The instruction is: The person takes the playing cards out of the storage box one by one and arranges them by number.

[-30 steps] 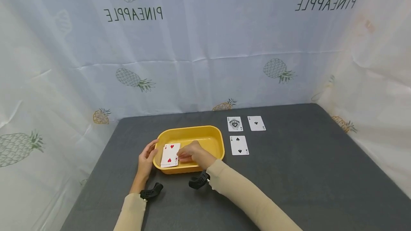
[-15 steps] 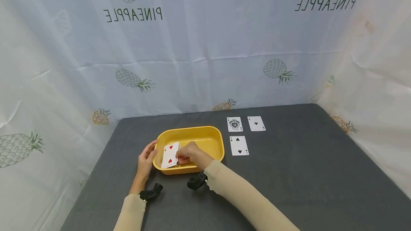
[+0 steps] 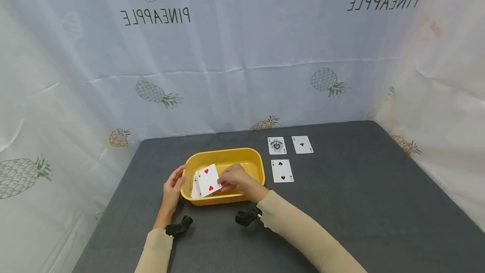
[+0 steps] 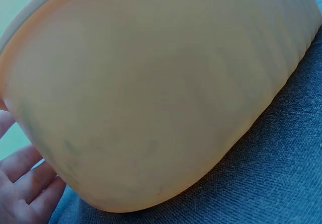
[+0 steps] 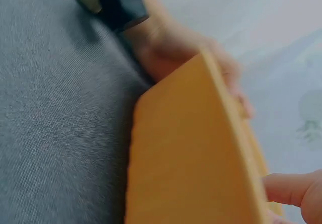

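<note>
My left hand (image 3: 172,186) holds the left end of the yellow plastic tray (image 3: 250,197), with fingers against its outer wall in the left wrist view. Over the tray's left half, my right hand (image 3: 235,177) pinches a two of hearts playing card (image 3: 208,178) by its lower right edge, face up and turned askew. Beneath it, a white card (image 3: 195,191) with a black pip pokes out to the left, mostly covered. In the right wrist view the right thumb (image 5: 288,188) shows past the tray's near wall; the card is hidden there.
To the right of the tray lie an ace of spades (image 3: 277,145), an ace of clubs (image 3: 302,145) and, nearer, a two of spades (image 3: 282,171), all face up on the dark grey tabletop (image 3: 360,197). A pineapple-print curtain (image 3: 227,96) hangs behind.
My right hand has moved right, drawing the two of hearts off the cards below and tilting it. A black-suited card now shows underneath. The left hand has stayed on the tray.
</note>
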Demonstrator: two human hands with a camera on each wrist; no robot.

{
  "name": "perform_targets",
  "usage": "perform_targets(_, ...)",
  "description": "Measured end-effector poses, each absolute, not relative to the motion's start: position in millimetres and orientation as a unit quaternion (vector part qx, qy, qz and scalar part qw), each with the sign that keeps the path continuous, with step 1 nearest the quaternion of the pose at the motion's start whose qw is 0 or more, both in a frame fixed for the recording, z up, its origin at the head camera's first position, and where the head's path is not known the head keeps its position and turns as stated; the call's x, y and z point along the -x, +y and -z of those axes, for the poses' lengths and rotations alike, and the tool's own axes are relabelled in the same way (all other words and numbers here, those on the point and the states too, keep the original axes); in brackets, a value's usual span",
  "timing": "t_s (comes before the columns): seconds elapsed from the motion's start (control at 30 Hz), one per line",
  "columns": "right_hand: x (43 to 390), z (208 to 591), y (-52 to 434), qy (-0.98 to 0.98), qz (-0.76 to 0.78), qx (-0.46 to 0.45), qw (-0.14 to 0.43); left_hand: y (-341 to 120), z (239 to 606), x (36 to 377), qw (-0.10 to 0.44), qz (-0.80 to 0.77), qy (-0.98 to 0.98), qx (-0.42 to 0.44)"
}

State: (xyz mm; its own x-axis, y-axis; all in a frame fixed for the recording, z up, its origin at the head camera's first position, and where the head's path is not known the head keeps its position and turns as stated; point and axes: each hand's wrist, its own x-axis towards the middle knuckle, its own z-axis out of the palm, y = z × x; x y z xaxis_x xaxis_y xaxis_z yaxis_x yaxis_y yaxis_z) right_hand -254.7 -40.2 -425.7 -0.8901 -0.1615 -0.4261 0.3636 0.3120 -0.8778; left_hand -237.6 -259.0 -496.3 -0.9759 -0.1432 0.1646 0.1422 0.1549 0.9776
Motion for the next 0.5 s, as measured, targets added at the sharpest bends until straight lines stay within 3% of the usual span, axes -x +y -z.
perform_targets(0.23,249.4,413.8,8.4,0.754,0.624,-0.006,0.204,-258.6,496.3,237.8,0.110,0.647,-0.755,-0.002)
perform_targets(0.5,246.2,406.0,76.9,0.754,0.630,-0.019,0.182,-257.4,495.5,238.4,0.111,0.650,-0.752,-0.012)
